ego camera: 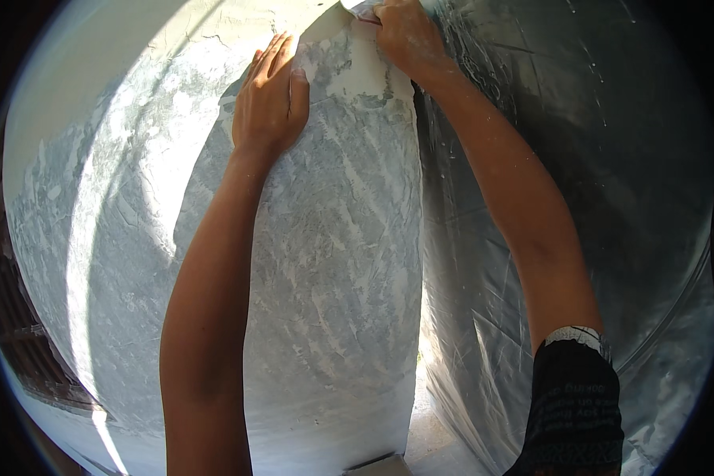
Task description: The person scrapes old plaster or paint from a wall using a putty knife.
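Observation:
My left hand (pixel 272 92) lies flat against a grey wall (pixel 333 250) with patchy off-white plaster or filler, fingers stretched upward and thumb apart. At the top of the view my right hand (pixel 409 38) grips a flat tool (pixel 364 11), possibly a putty knife. The tool is cut off by the picture's upper edge, and its pale face is near the wall's right-hand edge. Around this spot a smoother cream-coloured patch of plaster (pixel 366 62) covers the grey. Bright sunlight falls on the wall left of my left hand.
Translucent plastic sheeting (pixel 482 285), streaked with whitish splashes near the top, hangs right of the wall edge, close to my right arm. A bright narrow gap (pixel 421 369) shows between wall and sheeting. Dark slatted material (pixel 33 333) stands at the far lower left.

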A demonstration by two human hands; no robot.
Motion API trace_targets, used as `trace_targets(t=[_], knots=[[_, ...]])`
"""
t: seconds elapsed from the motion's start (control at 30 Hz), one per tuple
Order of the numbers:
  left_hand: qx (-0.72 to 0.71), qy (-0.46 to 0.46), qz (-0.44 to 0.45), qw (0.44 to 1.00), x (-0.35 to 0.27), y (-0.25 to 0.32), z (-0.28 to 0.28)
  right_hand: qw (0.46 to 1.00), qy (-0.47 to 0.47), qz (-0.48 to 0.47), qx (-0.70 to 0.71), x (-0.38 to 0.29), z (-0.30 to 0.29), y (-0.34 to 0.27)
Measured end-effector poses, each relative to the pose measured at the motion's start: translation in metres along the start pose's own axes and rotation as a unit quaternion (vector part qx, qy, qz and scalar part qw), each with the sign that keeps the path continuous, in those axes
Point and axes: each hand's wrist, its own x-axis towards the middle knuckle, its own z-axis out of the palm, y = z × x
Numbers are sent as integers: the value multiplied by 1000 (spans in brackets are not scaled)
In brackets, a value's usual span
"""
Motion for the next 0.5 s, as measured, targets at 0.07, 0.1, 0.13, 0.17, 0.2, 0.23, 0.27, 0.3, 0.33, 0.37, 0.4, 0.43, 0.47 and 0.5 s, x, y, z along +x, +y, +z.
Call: trace_targets(t=[0.07, 0.1, 0.13, 0.17, 0.2, 0.23, 0.27, 0.3, 0.33, 0.37, 0.4, 0.43, 0.47, 0.5], knots=[[1, 1, 0, 1000, 0, -2, -1, 995, -78, 47, -32, -9, 5, -11], [7, -1, -3, 1000, -2, -6, -4, 995, -95, 37, -6, -23, 2, -31], [10, -1, -3, 1000, -3, -8, -6, 993, -111, 27, 15, -34, -4, -44], [12, -3, -5, 1000, -6, -9, -9, 993, -113, 28, 18, -39, -10, -53], [10, -3, -7, 1000, -4, -9, -8, 992, -106, 41, 51, -38, -17, -56], [10, -3, -9, 1000, -3, -9, -8, 990, -99, 54, 86, -35, -21, -57], [12, -2, -9, 1000, -3, -10, -9, 990, -97, 53, 87, -25, -19, -52], [2, 5, -4, 1000, 0, -4, -3, 991, -81, 81, 65, -10, -20, -33], [-4, 9, -1, 1000, 1, -2, -1, 991, -67, 109, 48, 0, -20, -23], [-8, 10, 0, 1000, 2, 0, 2, 991, -67, 110, 44, 4, -21, -16], [-5, 10, 0, 1000, 1, -1, 1, 983, -119, 132, 39, 8, -19, -15], [-2, 10, -1, 1000, 2, -1, 1, 973, -171, 154, 33, 9, -19, -14], [-3, 10, 0, 1000, 3, 0, 2, 973, -171, 154, 32, 1, -18, -17], [0, 12, -3, 1000, 1, -3, 1, 987, -130, 94, 31, -17, -12, -28]])
